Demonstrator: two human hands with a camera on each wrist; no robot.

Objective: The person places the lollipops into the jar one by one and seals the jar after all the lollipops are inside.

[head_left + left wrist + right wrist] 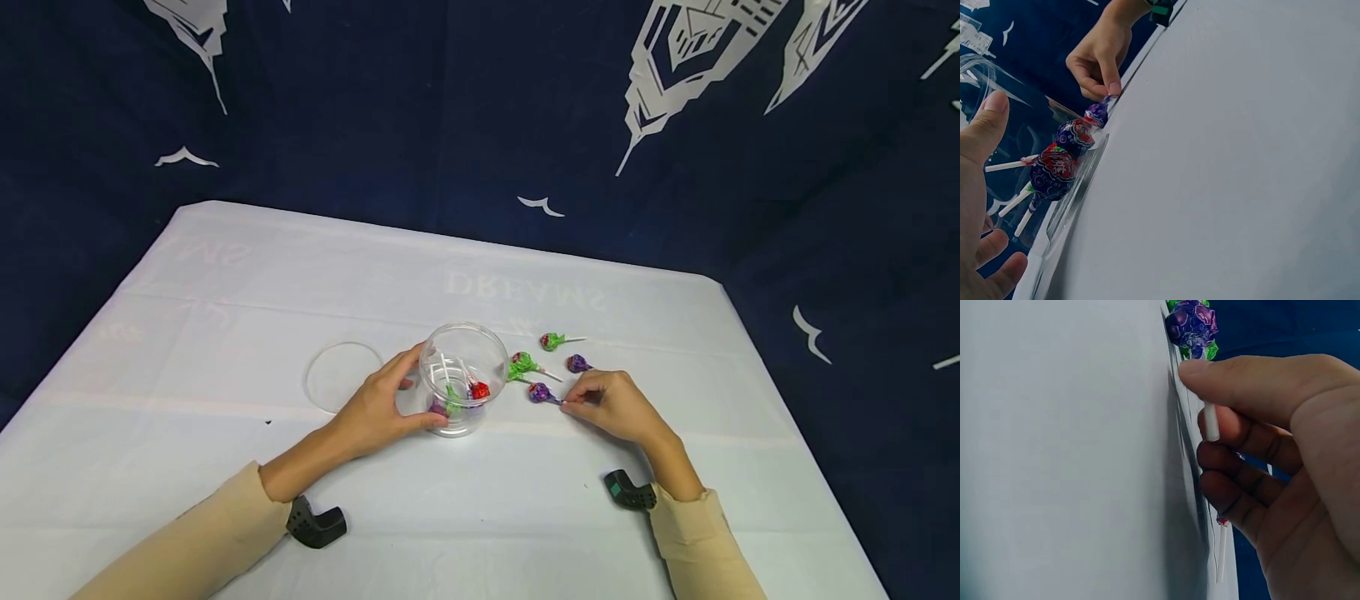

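Thumb and fingers of my left hand [378, 412] grip the side of a clear plastic jar [457, 431] standing on the table. Inside it lie several wrapped lollipops; a red one [479, 391] shows in the head view, purple ones [1054, 172] in the left wrist view, white sticks tilted up. To the right of the jar, my right hand [615, 404] pinches the white stick of a purple lollipop [1191, 325] between thumb and index finger. That lollipop's head points toward the jar, close over the cloth.
Two green-wrapped lollipops [522, 362] and another purple lollipop [578, 363] lie right of the jar. A round clear lid [347, 342] rests left of it. White cloth [480, 517] covers the table; a dark blue printed curtain [375, 108] hangs behind.
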